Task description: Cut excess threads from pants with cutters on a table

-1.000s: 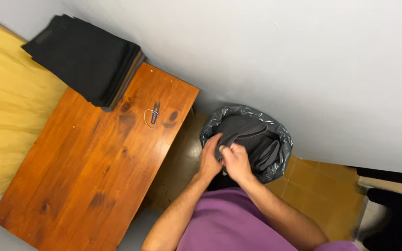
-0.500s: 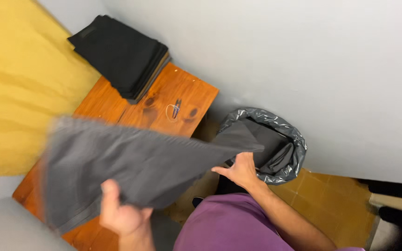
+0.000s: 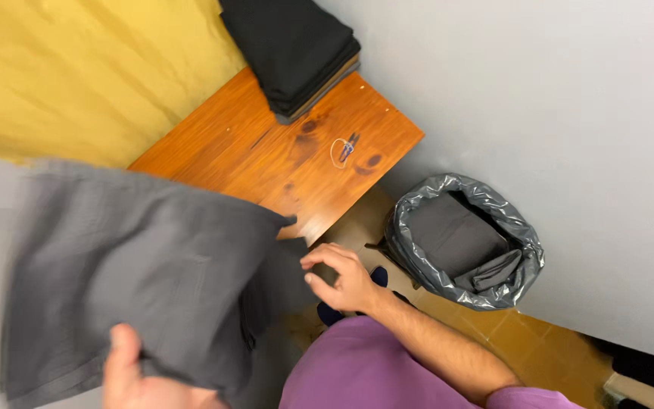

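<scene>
I see a stack of folded cloths (image 3: 294, 51) on the table's (image 3: 213, 151) far end, small clips (image 3: 344, 149) just before it. Right of the table, a bin (image 3: 520, 284) holds more cloth (image 3: 452, 236). Near me hangs a spread cloth (image 3: 130, 265).

Plain indoor room, most likely a small laundry or linen-handling corner; home or workplace cannot be told. Bare grey wall (image 3: 569, 113) meets a yellow-painted wall (image 3: 77, 76). Tiled ochre floor (image 3: 546, 341). Worn wooden table (image 3: 266, 159) pushed into the corner, carrying a neat stack of folded dark cloths (image 3: 297, 53). Beside the table stands a bin lined with a grey plastic bag (image 3: 524, 250), more grey cloth (image 3: 456, 235) piled inside. No machines, shelves or signs visible.
</scene>
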